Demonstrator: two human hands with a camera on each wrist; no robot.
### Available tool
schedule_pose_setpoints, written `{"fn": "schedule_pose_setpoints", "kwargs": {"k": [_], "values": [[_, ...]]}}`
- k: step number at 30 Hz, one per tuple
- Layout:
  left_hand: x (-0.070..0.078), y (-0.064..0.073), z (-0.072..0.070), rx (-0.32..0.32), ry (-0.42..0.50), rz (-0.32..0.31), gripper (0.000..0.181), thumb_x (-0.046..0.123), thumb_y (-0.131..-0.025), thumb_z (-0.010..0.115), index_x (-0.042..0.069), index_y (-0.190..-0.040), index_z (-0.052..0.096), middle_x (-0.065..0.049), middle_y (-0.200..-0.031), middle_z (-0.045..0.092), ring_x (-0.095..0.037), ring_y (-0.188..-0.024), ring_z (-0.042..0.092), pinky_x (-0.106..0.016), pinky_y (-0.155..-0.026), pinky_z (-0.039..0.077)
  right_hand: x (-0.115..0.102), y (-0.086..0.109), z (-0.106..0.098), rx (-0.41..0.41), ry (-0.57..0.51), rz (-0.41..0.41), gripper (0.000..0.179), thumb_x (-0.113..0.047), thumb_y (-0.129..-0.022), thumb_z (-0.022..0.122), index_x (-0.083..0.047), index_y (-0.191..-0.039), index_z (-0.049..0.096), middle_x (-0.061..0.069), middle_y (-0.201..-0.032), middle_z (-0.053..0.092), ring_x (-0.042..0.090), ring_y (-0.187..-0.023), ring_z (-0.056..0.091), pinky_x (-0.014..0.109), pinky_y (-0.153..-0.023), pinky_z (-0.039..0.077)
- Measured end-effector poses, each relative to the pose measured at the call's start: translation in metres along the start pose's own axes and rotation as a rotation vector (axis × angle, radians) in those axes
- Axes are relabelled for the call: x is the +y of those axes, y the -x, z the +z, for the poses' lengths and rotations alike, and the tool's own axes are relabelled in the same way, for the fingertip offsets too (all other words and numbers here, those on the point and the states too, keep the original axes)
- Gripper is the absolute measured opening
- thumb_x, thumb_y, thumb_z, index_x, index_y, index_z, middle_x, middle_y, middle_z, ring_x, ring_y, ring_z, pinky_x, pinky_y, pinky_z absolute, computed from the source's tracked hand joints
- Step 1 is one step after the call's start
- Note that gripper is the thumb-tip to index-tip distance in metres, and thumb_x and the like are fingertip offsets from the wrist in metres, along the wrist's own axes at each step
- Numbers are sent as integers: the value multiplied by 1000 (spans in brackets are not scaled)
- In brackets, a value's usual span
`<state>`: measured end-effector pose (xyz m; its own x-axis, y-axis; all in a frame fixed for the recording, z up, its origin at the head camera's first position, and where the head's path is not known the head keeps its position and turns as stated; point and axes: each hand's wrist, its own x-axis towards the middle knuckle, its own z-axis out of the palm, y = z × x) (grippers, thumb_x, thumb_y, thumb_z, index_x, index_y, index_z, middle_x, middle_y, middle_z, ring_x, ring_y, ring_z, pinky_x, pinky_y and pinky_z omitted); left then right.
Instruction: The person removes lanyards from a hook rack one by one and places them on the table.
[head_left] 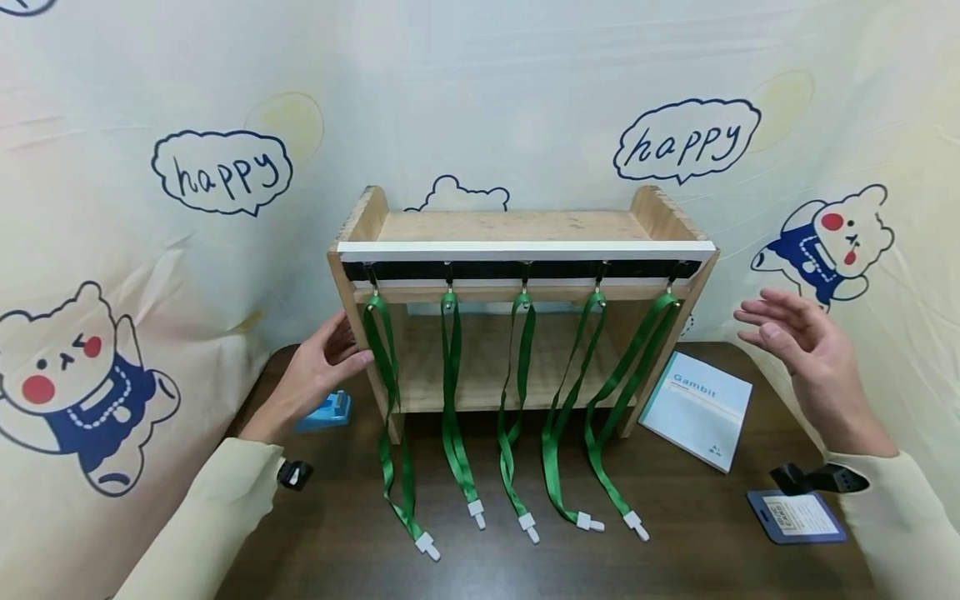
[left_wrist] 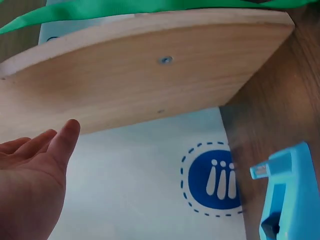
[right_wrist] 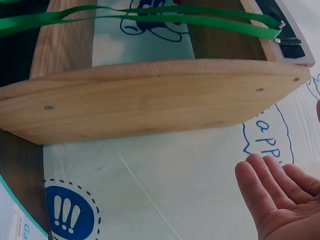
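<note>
A wooden shelf rack (head_left: 517, 225) stands on the dark table, with several green lanyards (head_left: 448, 417) hanging from hooks on its black front strip (head_left: 487, 271). White plastic clips (head_left: 527, 527) end the straps and lie on the tabletop. Beside the rack's left side panel (left_wrist: 140, 70) is my left hand (head_left: 322, 367), its fingers extended; whether they touch the wood I cannot tell. My right hand (head_left: 813, 358) hovers in the air to the right of the rack, palm turned inward with relaxed fingers, apart from the right side panel (right_wrist: 160, 105) and holding nothing.
A blue tape dispenser-like object (head_left: 327, 412) lies left of the rack. To the right are a light blue "Gambit" notebook (head_left: 697, 408) and a dark blue card holder (head_left: 797, 517) near the right sleeve. A printed cloth (head_left: 480, 100) hangs behind the table.
</note>
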<state>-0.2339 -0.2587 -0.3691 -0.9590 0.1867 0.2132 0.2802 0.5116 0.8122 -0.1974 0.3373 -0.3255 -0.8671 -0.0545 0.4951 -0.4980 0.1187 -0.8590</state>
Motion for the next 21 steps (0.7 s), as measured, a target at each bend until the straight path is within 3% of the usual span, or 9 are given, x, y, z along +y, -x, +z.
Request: {"fn": "schedule_pose_setpoints", "kwargs": {"k": [1,4,8,13,18,21], "values": [[1,-1,0,7,-5,5,77,36,-100,62,24,-163,20,-15,-158,43,-35,-141,48,-49,-114,41,-1,0,1,-2,-6,-3,47,1,-103,48,-6,-150,42,-1,-137,62,4,-118,66,11,-93,52],[4,-2,1,39,-29,1,75,38,-99,63,20,-162,26,-16,-153,49,-35,-136,52,-28,-109,49,-5,0,5,-18,-33,-19,47,3,-103,46,-3,-149,42,0,-135,63,6,-119,66,13,-93,53],[10,-3,2,102,-75,-11,72,39,-98,65,17,-159,34,-17,-141,59,-32,-122,59,-5,-88,46,-11,0,11,-50,-76,-54,45,6,-103,43,1,-148,43,4,-133,64,9,-119,66,15,-94,54],[14,-5,5,172,-120,0,64,39,-96,66,15,-152,47,-15,-127,66,-27,-108,61,-12,-82,49,-15,0,17,-108,-139,-120,46,11,-102,40,3,-147,42,8,-134,64,13,-121,66,18,-96,54],[16,-6,6,186,-127,-15,63,45,-95,68,16,-148,53,-13,-123,68,-27,-106,62,-17,-81,51,-18,0,23,-149,-188,-164,48,14,-100,37,6,-147,41,11,-136,64,15,-122,66,19,-97,54],[18,-6,7,190,-131,-30,59,43,-95,69,15,-145,56,-13,-120,69,-27,-103,63,-16,-78,53,-22,1,28,-141,-163,-165,47,14,-100,39,9,-147,40,11,-135,64,15,-121,67,19,-97,55]]}}
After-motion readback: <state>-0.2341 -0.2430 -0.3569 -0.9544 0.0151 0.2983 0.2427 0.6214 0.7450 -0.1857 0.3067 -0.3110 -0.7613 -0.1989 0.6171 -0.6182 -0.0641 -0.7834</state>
